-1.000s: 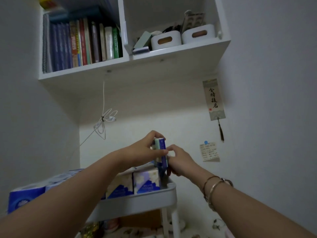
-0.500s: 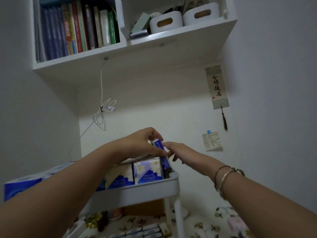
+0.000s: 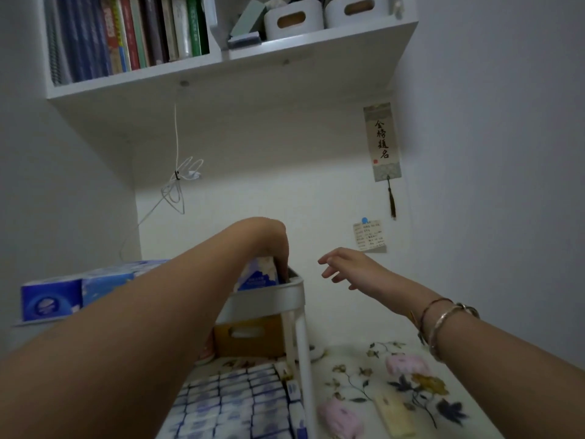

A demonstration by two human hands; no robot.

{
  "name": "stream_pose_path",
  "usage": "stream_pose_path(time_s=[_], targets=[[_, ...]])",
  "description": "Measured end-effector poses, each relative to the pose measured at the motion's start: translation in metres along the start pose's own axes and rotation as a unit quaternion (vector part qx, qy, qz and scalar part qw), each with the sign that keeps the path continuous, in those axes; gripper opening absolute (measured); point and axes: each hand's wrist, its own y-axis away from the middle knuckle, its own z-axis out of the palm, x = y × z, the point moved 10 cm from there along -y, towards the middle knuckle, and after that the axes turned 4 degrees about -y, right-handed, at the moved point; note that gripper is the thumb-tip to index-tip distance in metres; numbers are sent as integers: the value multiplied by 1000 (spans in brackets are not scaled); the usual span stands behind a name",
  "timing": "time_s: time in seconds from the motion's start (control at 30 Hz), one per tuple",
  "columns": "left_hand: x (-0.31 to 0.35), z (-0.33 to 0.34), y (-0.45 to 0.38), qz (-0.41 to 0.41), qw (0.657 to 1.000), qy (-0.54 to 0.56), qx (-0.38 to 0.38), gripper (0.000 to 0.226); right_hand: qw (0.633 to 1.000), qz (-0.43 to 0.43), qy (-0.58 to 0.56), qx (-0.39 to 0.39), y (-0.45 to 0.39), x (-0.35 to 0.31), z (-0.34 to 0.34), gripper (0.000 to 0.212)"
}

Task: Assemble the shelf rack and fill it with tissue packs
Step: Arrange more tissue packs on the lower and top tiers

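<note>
The left hand (image 3: 275,245) reaches down into the right end of the rack's top tray (image 3: 269,301), its fingers (image 3: 282,267) pushed in beside an upright tissue pack (image 3: 258,275), probably to wedge a pack into the last gap by the tray wall. Whether those fingers grip anything cannot be told; the tray rim and the pack hide their tips. The right hand (image 3: 348,267) hovers apart to the right, fingers spread and empty, clear of the tray. More tissue packs (image 3: 240,403) fill the lower tier in rows, partly cut off by the left forearm. A larger blue pack (image 3: 52,299) sits at the left.
</note>
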Motion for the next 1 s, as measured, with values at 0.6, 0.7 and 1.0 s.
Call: stream_pose_path(time_s=[0.6,0.7,1.0], targets=[[124,76,123,191,951,191,147,18,902,255,249,-245,198,121,-3,72],[121,121,131,182,957,205,92,20,869,304,234,-311,238,149,13,90],[89,165,145,162,948,264,72,18,896,233,309,-218,241,152,13,73]])
